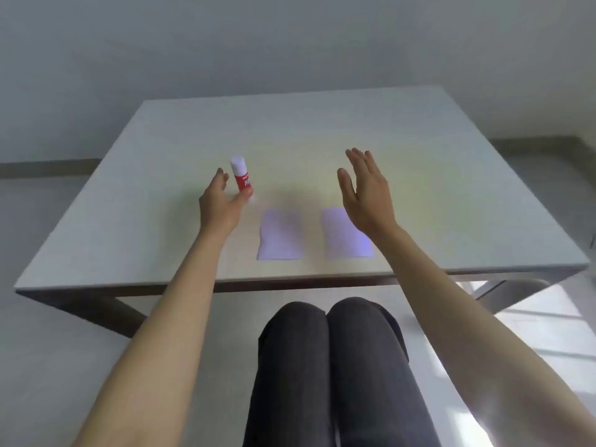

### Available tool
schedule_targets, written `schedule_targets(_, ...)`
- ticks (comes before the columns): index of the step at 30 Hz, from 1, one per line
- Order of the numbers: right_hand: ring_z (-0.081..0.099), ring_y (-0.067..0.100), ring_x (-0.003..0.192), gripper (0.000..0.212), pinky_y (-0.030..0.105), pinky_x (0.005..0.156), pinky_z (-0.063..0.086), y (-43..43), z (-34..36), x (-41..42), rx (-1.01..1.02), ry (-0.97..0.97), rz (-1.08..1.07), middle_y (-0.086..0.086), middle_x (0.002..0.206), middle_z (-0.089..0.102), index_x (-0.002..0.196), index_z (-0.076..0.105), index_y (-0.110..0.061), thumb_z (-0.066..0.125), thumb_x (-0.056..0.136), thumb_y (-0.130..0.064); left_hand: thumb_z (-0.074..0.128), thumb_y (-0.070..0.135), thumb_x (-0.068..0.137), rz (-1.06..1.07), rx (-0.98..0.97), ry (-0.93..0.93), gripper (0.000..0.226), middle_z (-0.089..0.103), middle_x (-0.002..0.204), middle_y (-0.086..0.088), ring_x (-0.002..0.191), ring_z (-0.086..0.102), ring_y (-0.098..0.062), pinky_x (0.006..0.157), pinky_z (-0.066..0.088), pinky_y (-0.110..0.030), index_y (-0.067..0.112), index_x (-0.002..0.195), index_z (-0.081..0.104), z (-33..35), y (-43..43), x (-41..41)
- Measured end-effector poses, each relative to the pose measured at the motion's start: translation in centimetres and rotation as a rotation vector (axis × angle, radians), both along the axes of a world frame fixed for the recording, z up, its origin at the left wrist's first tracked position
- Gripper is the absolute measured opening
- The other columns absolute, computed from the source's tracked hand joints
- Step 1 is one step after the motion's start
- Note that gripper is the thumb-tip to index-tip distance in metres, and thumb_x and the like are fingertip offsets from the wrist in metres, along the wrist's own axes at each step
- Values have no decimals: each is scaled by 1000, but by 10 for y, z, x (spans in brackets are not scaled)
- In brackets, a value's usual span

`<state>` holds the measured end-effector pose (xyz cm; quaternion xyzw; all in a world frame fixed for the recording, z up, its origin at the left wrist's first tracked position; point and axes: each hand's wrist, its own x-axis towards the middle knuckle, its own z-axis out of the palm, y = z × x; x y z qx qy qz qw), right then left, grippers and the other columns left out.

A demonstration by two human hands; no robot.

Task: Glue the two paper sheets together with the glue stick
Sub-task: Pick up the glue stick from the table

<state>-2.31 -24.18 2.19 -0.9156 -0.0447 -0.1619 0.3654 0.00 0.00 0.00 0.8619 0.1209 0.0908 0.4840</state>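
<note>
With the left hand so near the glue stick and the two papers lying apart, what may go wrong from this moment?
1. The left hand is open around the upright red and white glue stick; a clumsy touch may tip it over.
2. Its white cap seems still on, so it must come off before gluing.
3. The right hand hovers above the right pale purple paper sheet and might shift it away from the left sheet.

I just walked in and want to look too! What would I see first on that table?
First, the red and white glue stick, standing upright on the table, with the left hand curled around its base. Next, two pale sheets lying flat side by side near the front edge, apart from each other. The right hand hovers open above the right-side sheet.
</note>
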Motion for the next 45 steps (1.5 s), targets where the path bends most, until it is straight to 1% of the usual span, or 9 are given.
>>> schedule_targets(4,25,25,144,46,40,115,25,9,5,-21,8,-15,-4,10,150,39,141,39,-8,39,100,-28,59,25,81,56,17,-41,19,72,97,-9,86,61,-21,64,39,-24,11,93,64,4,-17,-7)
schedule_targets(11,57,29,111,50,32,92,46,28,17,-14,99,-22,104,12,140,44,138,46,-19,60,90,-25,73,21,76,-44,144,-225,25,62,94,-5,78,57,-19,69,40,-25,15,100,70,11,-27,-11)
schedule_targets(15,60,18,55,59,25,53,51,47,39,-2,404,277,112,10,90,68,127,53,-13,53,87,-55,77,18,72,-216,384,-400,30,58,92,0,77,51,-11,65,44,-27,18,102,71,30,-36,-24)
schedule_targets(18,43,13,30,60,19,38,37,48,48,3,419,411,113,8,49,59,81,67,0,45,91,-54,75,17,75,-264,440,-440,28,59,94,-1,78,54,-14,63,46,-29,17,102,70,41,-41,-30)
schedule_targets(23,63,20,70,36,29,64,54,27,46,2,509,430,386,7,91,63,126,55,-14,59,92,-25,73,19,77,-248,521,-438,29,59,98,-1,79,56,-17,62,40,-25,18,105,70,44,-42,-32)
schedule_targets(28,58,21,50,24,31,50,52,27,40,5,511,366,245,12,68,61,87,62,0,57,93,-22,74,26,76,-259,553,-383,28,60,96,1,76,57,-19,61,37,-26,23,104,70,45,-44,-33)
schedule_targets(32,63,25,61,10,38,71,59,8,36,19,557,198,224,12,81,62,94,66,-4,61,86,-1,65,36,82,-289,555,-237,22,66,87,1,77,62,-25,62,39,-29,24,100,67,38,-37,-31)
schedule_targets(38,60,36,98,35,34,84,44,-52,-2,55,-26,142,-162,25,102,64,118,60,-4,56,84,-4,52,31,90,-327,284,-117,37,68,100,-3,88,66,-25,83,50,-39,20,126,50,30,-35,-32)
schedule_targets(45,56,43,95,25,36,72,41,-69,-26,58,-152,233,-187,26,107,56,103,64,6,51,84,-4,65,23,84,-143,-151,-117,19,70,83,12,69,63,13,63,41,-5,13,100,63,25,-46,-26)
